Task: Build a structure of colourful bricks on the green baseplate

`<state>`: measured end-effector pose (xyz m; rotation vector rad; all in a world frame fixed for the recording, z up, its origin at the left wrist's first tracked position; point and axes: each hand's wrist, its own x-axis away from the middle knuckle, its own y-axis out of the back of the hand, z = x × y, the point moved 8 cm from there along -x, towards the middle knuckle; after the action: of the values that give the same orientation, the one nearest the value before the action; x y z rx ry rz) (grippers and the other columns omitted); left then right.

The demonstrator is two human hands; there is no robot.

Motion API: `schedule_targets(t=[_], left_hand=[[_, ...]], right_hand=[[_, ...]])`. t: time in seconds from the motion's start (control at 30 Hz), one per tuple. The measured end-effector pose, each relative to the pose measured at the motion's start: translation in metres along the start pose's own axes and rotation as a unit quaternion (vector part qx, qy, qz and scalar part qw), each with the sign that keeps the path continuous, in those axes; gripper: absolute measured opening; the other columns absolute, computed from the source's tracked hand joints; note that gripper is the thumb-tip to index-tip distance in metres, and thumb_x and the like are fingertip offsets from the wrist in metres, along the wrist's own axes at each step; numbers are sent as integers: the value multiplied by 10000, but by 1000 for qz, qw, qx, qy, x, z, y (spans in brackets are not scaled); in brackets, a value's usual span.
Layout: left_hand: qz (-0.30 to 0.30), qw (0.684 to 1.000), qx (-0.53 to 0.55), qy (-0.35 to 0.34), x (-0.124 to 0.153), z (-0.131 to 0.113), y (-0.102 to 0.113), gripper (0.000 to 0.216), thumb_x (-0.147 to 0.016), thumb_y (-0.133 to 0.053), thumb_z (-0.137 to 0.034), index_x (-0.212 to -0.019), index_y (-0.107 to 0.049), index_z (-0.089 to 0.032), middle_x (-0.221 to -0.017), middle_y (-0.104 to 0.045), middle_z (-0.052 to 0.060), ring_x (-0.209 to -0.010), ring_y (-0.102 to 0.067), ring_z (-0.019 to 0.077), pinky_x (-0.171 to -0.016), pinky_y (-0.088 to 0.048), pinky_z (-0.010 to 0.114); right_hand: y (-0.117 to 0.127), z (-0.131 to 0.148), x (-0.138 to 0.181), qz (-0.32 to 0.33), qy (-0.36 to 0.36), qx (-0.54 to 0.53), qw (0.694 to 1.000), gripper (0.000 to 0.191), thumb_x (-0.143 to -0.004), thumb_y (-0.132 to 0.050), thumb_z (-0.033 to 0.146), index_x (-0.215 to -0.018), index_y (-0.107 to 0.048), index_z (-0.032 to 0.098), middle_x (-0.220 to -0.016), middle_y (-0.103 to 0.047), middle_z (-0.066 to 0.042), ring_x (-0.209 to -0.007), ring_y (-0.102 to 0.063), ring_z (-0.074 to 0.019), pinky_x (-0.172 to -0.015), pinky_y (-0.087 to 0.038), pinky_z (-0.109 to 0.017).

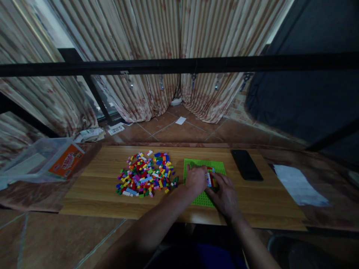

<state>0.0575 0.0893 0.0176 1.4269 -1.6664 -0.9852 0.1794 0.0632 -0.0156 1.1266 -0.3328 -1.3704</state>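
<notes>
To your left, a clear plastic bin (36, 164) sits beyond the wooden surface (91, 179), whose left end leaves a stretch of wood before the loose bricks (146, 173), with striped curtains (157, 37) behind. Right of them, your left hand (197, 178) curls over the green baseplate (203, 200), its fingertips hidden and grip unclear, while your right hand (226, 193) bends around the assembled bricks (209, 179) on it, though I can't tell whether it pinches. Farther right, wood separates the baseplate from a black phone (246, 165) near the far edge, and white paper (300, 185) lies past the right end.
</notes>
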Motion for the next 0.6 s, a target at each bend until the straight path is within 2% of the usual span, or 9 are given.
schedule_targets(t=[0.13,0.3,0.47,0.6], left_hand=[[-49,998,27,-18,10,8,23,200,-890,-473,-203,-1000,-640,-212,-891,-725,33,-907,-657,191,-980,-430,390],[-131,984,119,-10,37,40,57,166,-875,-497,-188,-951,-640,-223,-879,-707,9,-881,-643,157,-860,-493,291],[-149,970,188,29,77,85,60,161,-869,-490,-181,-902,-642,-224,-845,-705,6,-847,-652,154,-809,-518,287],[-191,960,193,69,115,123,59,167,-884,-489,-230,-927,-651,-225,-935,-711,28,-903,-655,171,-847,-531,321]], right_hand=[[-1,-1,0,-6,5,-1,1000,571,-823,-609,552,-1286,-553,222,-1212,-596,-127,-1101,-557,-305,-925,-474,-487],[-3,-5,1,-8,0,5,1000,588,-813,-620,576,-1283,-552,229,-1215,-594,-119,-1104,-554,-305,-939,-466,-491],[-3,-5,1,-13,7,-2,1000,574,-825,-607,569,-1295,-551,244,-1215,-595,-117,-1109,-559,-304,-926,-474,-491],[-4,-6,2,-16,9,5,1000,579,-824,-596,587,-1293,-550,249,-1191,-609,-115,-1082,-572,-307,-918,-476,-501]])
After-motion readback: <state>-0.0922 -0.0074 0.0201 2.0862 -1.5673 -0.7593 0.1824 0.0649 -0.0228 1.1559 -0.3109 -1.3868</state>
